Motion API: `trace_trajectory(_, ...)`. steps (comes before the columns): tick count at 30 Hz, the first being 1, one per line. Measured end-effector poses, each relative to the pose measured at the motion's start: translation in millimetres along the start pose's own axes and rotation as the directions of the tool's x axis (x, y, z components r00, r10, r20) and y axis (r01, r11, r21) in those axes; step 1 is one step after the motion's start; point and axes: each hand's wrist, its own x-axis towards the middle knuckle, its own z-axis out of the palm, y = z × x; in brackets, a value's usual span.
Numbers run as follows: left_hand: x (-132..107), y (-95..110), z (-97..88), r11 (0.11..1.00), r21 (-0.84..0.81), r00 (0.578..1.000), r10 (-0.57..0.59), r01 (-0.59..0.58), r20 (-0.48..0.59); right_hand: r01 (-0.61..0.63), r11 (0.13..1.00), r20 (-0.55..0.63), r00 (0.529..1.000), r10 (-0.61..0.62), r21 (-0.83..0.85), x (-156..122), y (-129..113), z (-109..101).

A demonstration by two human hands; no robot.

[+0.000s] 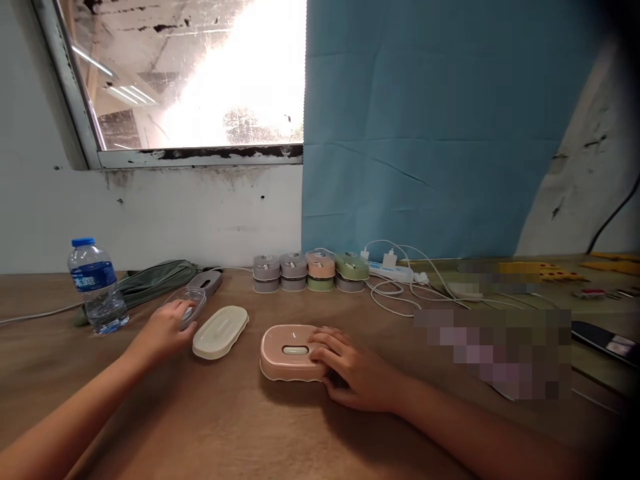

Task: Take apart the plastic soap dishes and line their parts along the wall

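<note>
My right hand (347, 367) is at the right end of a glossy pink oval box (285, 360), fingers on its top and thumb at the near side. A small slot with a pale insert shows in the middle of its top. Further left, my left hand (167, 330) is closed over a clear plastic cover (199, 308), which its fingers partly hide. Between the hands lies a cream oval tray-like piece (220, 333), touched by neither. Behind the clear cover is a grey oval piece (206, 281).
A water bottle (97, 287) stands at the left beside a dark green cloth bag (157, 280). Several small stacked boxes (293, 272) line the wall. Right of them are a power strip (395, 272) and loose white cables. A black object (605, 343) lies far right.
</note>
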Motion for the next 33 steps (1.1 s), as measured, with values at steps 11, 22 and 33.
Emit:
trace_trajectory(11, 13, -43, 2.9, 0.979, -0.159, 0.983, -0.103, 0.126, 0.149, -0.027, 0.999, 0.013, 1.0, 0.027, 0.031, -2, 2, 2)
trace_trajectory(22, 15, -31, -14.7, 0.925, -0.352, 0.987, -0.158, 0.144, -0.01, -0.043, 0.998, 0.013, 0.999, 0.042, 0.047, -2, 2, 2)
trace_trajectory(33, 24, 113, -10.1, -0.182, -0.982, 0.942, -0.317, 0.052, 0.109, -0.106, 0.994, -0.225, 0.968, 0.109, 0.028, -4, 0, 3)
